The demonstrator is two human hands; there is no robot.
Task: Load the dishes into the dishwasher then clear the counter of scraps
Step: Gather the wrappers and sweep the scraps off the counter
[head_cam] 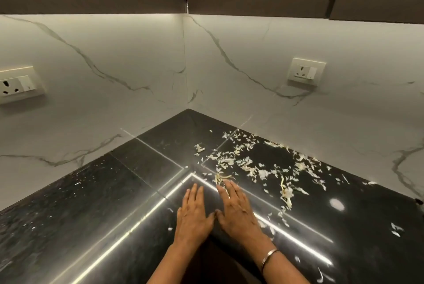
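The left hand and right hand are being laid flat, holding nothing; scraps might be swept off the worktop's front edge.

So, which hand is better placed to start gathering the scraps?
Probably the right hand: its fingertips touch the nearest scraps, and nearly all of them lie on its side of the counter. The left hand rests flat where few scraps are.

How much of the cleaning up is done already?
No dishes show on the counter, so that part may be done; the dishwasher is out of view. The left hand and right hand lie flat at the edge of the scraps. Nearly all the scraps are left, spread across the counter's right side.
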